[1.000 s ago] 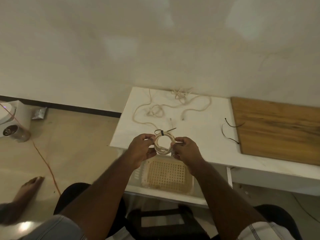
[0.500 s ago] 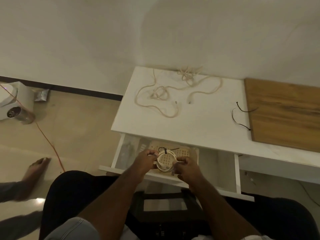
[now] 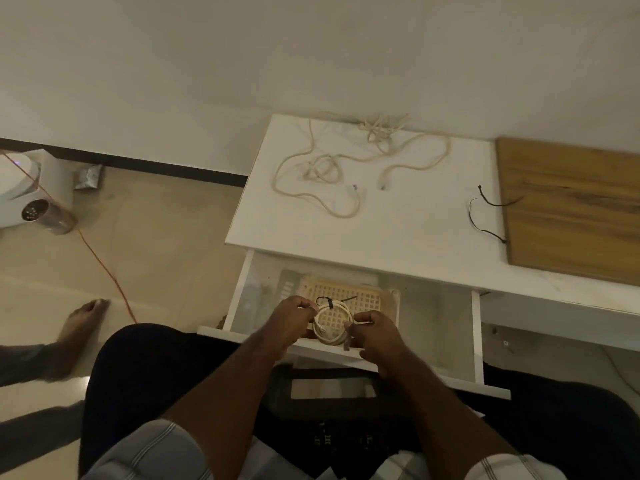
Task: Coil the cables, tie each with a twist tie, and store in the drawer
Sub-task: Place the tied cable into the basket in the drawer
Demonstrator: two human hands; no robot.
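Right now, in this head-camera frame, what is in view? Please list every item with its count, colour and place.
coiled cable: 1, cream, tied with a black twist tie, held over the basket
basket: 1, beige, inside the drawer
drawer: 1, white, pulled open
loose cables: tangled, count unclear, cream, on the desk top
twist ties: 2, black, desk top by the wooden board
wooden board: 1, brown, right of desk
orange cord: 1, on floor
left hand: grips coil's left side
right hand: grips coil's right side
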